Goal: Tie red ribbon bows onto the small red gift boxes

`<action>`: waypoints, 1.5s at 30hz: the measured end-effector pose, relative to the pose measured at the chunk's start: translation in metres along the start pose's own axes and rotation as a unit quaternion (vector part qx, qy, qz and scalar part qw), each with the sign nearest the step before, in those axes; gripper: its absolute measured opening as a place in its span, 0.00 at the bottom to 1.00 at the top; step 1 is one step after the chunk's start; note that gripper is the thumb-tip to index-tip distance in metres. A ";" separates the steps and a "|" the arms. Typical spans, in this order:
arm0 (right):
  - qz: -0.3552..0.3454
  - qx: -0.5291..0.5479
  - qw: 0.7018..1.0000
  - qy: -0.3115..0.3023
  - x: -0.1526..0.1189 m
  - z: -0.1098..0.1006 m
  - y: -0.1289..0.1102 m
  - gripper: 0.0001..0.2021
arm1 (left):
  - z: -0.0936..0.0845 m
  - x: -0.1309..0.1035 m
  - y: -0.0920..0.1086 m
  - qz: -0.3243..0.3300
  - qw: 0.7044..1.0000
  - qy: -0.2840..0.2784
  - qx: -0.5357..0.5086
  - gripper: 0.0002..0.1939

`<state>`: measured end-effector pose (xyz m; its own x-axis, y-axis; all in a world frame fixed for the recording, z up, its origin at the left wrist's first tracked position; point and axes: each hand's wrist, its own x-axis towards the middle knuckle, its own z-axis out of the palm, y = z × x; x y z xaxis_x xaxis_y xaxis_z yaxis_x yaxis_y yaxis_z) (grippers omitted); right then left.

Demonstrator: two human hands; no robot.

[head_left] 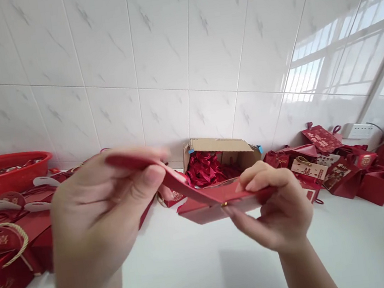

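Note:
A small red gift box (pixel 204 214) is held up above the white table, roughly level with its back part. My left hand (pixel 99 217), slightly blurred, pinches the red strap (pixel 189 189) between thumb and fingers and pulls it up to the left. The strap runs down to a gold-coloured stud (pixel 224 204) at the box's near edge. My right hand (pixel 277 203) grips the box there, thumb below by the stud and fingers on top. The box's far side is partly hidden behind the strap and fingers.
An open cardboard box (pixel 223 143) with shiny red material stands against the tiled wall. Red gift boxes (pixel 345 178) crowd the right, near a white power strip (pixel 358 131). More red bags (pixel 7 277) and a red plastic basin (pixel 16 183) are at left.

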<state>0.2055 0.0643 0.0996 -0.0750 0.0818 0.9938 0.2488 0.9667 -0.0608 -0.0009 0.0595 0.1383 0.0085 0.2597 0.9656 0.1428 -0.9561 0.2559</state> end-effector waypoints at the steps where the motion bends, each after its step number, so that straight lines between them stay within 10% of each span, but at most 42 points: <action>1: -0.013 0.012 1.000 -0.010 0.000 0.003 -0.004 0.17 | 0.003 -0.002 0.000 -0.033 0.999 0.006 -0.032 0.11; 8: -0.043 -0.002 0.999 -0.015 0.000 0.007 -0.013 0.17 | 0.010 -0.001 0.011 -0.105 0.975 -0.197 -0.001 0.06; 13: -0.046 -0.011 0.999 -0.014 0.000 0.001 -0.011 0.16 | 0.008 0.000 0.019 -0.069 0.954 -0.289 -0.041 0.20; 21: -0.040 -0.024 0.999 -0.011 0.000 -0.004 -0.009 0.19 | 0.024 -0.006 0.016 -0.101 0.981 -0.160 -0.040 0.15; 45: -0.015 0.015 0.999 -0.027 0.000 -0.004 -0.008 0.17 | 0.026 -0.013 0.020 -0.130 0.979 -0.151 -0.039 0.19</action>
<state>0.2072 0.0560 0.1006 -0.1334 0.0657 0.9889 0.2175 0.9754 -0.0355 0.0280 0.0408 0.1296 0.2764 0.5125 0.8130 0.1024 -0.8568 0.5053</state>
